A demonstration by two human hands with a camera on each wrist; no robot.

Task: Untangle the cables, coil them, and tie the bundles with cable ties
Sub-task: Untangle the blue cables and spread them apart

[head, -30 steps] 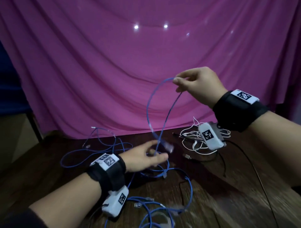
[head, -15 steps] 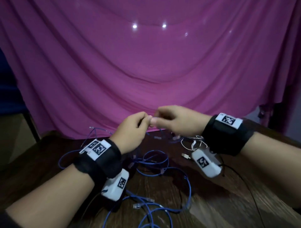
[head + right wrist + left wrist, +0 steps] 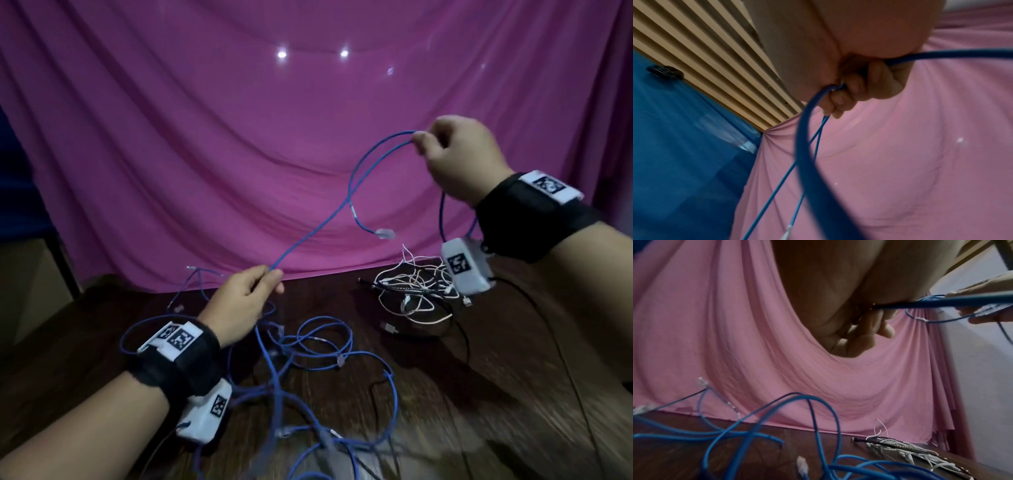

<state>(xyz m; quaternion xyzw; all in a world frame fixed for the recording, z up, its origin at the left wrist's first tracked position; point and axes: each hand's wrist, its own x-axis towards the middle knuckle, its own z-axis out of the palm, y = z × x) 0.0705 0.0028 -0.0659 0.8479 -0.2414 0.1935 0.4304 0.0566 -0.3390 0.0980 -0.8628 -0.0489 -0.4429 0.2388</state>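
A thin blue network cable (image 3: 318,229) stretches through the air between my hands. My right hand (image 3: 455,161) is raised high at the right and grips loops of it in curled fingers (image 3: 844,91). A short end with a clear plug (image 3: 385,234) dangles below. My left hand (image 3: 246,294) is low at centre left, just above the table, and pinches the same cable (image 3: 941,302) between thumb and fingers. More blue cable (image 3: 308,346) lies tangled on the dark wooden table (image 3: 479,394) under my left hand.
A separate tangle of thin white and black cables (image 3: 416,291) lies at the back right of the table. A magenta cloth (image 3: 239,154) hangs behind the table. Black wires (image 3: 462,335) run across the right side.
Half a second ago both hands met at the centre. Now they have drawn apart: the right hand has risen to the upper right, the left dropped lower left, pulling the blue cable out between them.
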